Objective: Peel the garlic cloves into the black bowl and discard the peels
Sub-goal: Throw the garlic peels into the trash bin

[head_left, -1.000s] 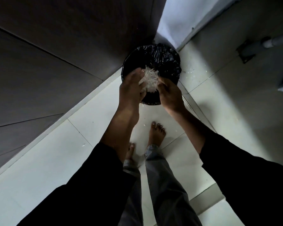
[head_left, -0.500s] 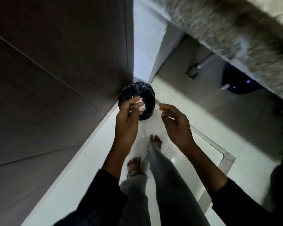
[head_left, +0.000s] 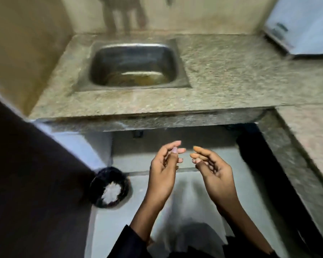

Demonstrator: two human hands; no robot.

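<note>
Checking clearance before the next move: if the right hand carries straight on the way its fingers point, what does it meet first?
The right hand points toward the left hand, so it would probably meet those fingertips first across a narrow gap. Depth is unclear from this one view.

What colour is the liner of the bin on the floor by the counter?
Black; the bin liner holds a pale whitish heap of peels. It shows in the head view, slightly blurred.

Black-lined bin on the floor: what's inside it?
Inside the bin lies a pale heap of garlic peels on the black liner. Whatever sits beneath the heap is covered and cannot be seen.
</note>
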